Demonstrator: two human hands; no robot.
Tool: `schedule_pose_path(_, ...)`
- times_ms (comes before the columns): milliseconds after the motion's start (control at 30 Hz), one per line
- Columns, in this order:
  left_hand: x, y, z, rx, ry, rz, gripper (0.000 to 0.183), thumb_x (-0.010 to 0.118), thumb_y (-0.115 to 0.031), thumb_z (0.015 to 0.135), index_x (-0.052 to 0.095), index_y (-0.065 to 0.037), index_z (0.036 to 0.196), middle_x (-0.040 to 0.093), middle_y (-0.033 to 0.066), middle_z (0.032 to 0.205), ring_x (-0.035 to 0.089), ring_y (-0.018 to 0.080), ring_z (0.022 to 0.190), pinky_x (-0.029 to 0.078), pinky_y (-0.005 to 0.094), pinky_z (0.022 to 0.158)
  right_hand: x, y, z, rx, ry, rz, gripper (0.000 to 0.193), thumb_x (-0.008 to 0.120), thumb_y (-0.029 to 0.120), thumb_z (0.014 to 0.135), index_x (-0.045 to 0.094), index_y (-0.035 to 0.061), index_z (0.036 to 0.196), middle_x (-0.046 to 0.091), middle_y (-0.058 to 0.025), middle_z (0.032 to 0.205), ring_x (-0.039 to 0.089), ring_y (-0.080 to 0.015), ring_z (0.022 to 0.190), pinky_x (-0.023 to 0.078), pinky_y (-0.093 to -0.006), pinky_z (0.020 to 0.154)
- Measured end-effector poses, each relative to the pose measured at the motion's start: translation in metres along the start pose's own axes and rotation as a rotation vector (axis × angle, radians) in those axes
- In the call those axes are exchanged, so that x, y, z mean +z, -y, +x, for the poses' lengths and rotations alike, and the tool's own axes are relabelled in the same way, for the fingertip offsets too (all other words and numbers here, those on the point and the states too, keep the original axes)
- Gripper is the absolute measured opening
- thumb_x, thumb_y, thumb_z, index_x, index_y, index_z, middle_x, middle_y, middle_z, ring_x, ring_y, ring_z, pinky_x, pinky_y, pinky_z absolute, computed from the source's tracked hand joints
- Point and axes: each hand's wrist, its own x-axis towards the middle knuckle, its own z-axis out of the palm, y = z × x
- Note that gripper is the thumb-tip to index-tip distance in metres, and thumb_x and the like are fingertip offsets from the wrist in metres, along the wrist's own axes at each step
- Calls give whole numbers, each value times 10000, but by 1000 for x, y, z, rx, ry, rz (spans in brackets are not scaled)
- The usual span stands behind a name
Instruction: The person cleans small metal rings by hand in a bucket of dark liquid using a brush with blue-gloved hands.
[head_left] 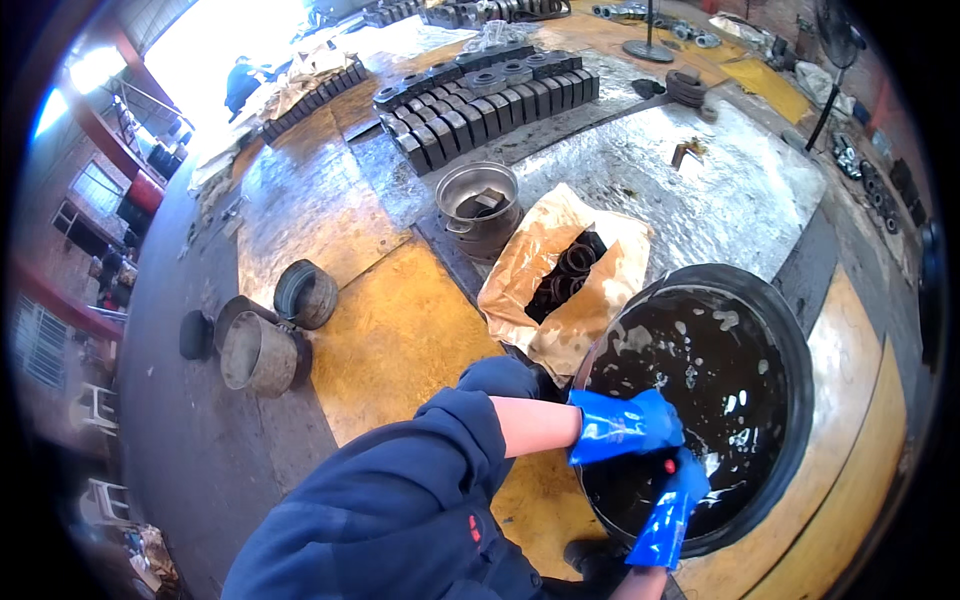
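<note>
My left hand [648, 424], in a shiny blue rubber glove, reaches in over a round black tub [795, 400] of dark liquid. Just below it is my right hand [684, 482], gloved the same way, and the two meet close above the liquid [720, 350]. Both hands look closed, with the fingers turned inward. A small red spot [670, 466] shows where the gloves come together; what they grip, if anything, is hidden. Pale foam and bright glints float on the surface around them. Beside the tub stands a paper-lined container [520, 285] with dark rings [577, 262] inside.
A metal pot [478, 183] holding dark pieces stands beyond the paper-lined container. Rows of dark blocks [490, 115] sit farther off. Several metal buckets [255, 350] are at the left. A stand fan [838, 45] rises at the far right. Another person [243, 85] bends over far left.
</note>
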Motion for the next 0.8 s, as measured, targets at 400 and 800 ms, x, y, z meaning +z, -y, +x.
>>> schedule_pose_path(400, 2, -2, -4, -174, 208, -249, 297, 792, -200, 883, 851, -152, 1171, 840, 141, 1106, 794, 420, 1062, 640, 531, 872, 26, -20, 2, -67, -83, 122, 297, 837, 323, 909, 806, 234, 1191, 831, -110, 1189, 805, -376, 1067, 627, -487, 898)
schedule_pose_path(800, -1, 25, -23, -480, -223, -537, 295, 742, -253, 904, 824, -51, 1103, 787, 260, 1071, 751, 484, 1031, 604, 535, 891, -35, 36, -6, -571, -587, 522, 292, 849, 36, 933, 812, 79, 1220, 845, -132, 1210, 833, -322, 1089, 654, -416, 964)
